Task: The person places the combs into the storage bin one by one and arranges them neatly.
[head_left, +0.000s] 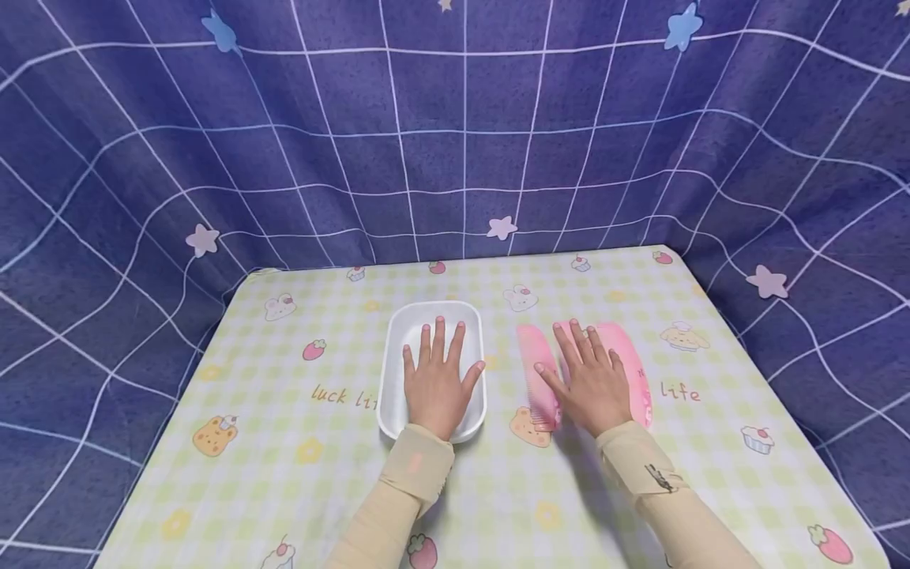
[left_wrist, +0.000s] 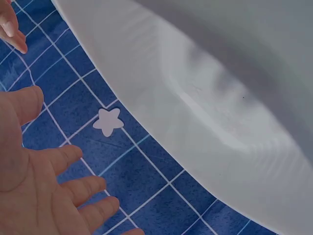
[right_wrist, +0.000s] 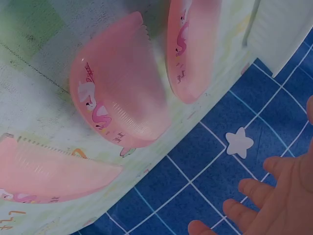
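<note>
My left hand (head_left: 437,391) is held over a white rectangular dish (head_left: 385,379) with rounded corners, its fingers spread and straight. The left wrist view shows the inside of the dish (left_wrist: 122,58) and my spread palm (left_wrist: 39,191); nothing lies between the fingers. My right hand (head_left: 596,389), also spread, hovers over pink combs and partly hides them. In the right wrist view there are three combs with flamingo prints: a slim one (right_wrist: 63,171), a wide rounded one (right_wrist: 122,83), and another (right_wrist: 198,54) nearer the dish. My right hand grips none of them.
A green-and-white checked tablecloth (head_left: 242,490) printed with strawberries, cupcakes and animals covers the table. Behind and beside it hangs a dark blue curtain (head_left: 426,158) with white grid lines and stars. The dish stands left of the combs.
</note>
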Demonstrator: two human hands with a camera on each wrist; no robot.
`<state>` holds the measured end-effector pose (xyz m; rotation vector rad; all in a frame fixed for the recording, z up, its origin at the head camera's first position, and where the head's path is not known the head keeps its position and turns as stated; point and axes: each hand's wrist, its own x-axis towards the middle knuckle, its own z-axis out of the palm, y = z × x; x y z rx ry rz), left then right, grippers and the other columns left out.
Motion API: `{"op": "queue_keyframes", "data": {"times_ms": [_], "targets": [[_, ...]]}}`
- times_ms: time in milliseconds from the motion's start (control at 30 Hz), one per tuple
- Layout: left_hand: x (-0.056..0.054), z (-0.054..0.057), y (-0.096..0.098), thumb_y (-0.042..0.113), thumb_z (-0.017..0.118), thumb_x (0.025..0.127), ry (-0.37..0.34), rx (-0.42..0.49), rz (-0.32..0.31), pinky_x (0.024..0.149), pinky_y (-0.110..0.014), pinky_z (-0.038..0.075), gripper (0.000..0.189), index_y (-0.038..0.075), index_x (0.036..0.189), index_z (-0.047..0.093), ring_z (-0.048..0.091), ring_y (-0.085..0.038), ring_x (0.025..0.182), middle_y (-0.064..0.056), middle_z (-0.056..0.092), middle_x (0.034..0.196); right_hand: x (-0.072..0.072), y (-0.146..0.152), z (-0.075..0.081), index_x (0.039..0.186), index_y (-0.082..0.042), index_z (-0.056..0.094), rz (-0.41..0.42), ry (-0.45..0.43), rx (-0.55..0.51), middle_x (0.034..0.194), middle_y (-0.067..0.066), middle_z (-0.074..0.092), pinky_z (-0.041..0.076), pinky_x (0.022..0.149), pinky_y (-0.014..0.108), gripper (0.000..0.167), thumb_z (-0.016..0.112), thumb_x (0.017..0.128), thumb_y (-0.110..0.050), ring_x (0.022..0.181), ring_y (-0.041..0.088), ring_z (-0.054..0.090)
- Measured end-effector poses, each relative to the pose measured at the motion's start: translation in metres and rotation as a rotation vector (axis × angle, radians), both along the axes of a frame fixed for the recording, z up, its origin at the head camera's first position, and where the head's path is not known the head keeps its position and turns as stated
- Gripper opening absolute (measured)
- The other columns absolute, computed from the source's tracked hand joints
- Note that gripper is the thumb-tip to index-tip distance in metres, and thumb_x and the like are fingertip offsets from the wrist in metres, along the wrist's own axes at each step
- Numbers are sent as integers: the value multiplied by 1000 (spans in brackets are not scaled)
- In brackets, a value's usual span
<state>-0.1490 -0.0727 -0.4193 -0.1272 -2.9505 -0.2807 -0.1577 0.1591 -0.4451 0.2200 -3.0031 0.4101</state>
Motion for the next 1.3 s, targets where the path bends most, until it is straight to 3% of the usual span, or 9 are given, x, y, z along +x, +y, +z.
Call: {"op": "queue_keyframes", "data": {"times_ms": [600, 1300], "targets": [[-2, 7, -10, 55, 51, 102, -4, -2, 31, 119, -61, 25, 68, 20, 159, 38, 29, -37, 150, -15, 36, 162, -1, -2, 6, 163, -13, 22, 19, -21, -66, 167, 15, 20, 21, 119, 64, 77, 43, 104, -57, 153, 41, 17], [-7, 9, -23, 54, 53, 102, 17, 5, 77, 117, -60, 30, 69, 17, 158, 38, 36, -38, 147, -19, 42, 157, 0, -5, 12, 160, -7, 30, 19, 39, -132, 161, 22, 33, 35, 110, 66, 72, 47, 105, -51, 143, 48, 36]]}}
